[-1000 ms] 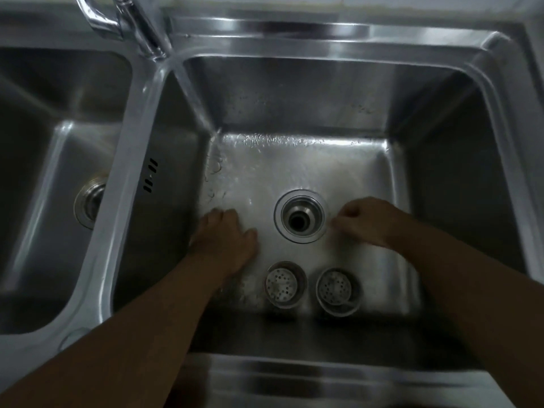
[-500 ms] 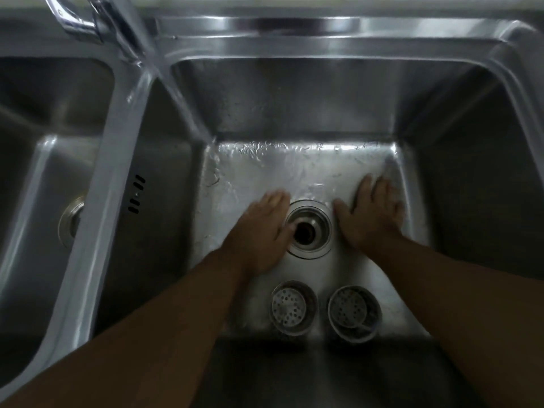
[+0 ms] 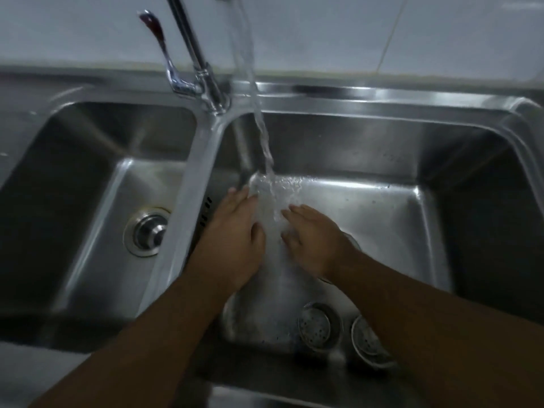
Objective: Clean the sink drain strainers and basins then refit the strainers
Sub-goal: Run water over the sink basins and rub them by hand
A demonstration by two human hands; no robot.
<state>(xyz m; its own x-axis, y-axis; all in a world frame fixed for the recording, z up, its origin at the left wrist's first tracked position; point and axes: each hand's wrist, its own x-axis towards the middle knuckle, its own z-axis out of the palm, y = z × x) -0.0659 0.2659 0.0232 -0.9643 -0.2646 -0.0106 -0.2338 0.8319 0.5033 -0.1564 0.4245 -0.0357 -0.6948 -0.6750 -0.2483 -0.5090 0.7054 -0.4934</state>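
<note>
The right basin point(image 3: 412, 201) floor lies bare along its far edge and into the far right corner, open to a reach from above. Both flat hands, left hand point(image 3: 235, 240) and right hand point(image 3: 315, 242), fill its left middle, with the water stream point(image 3: 262, 128) falling between them. Two strainers point(image 3: 319, 325) crowd the near edge, and the faucet point(image 3: 203, 69) stands over the divider's far end.

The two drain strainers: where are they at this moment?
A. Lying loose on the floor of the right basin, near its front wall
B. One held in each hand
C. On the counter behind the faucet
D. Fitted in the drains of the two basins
A: both drain strainers lie side by side on the right basin floor, while the left hand and right hand rest flat and empty under the water stream.
</note>
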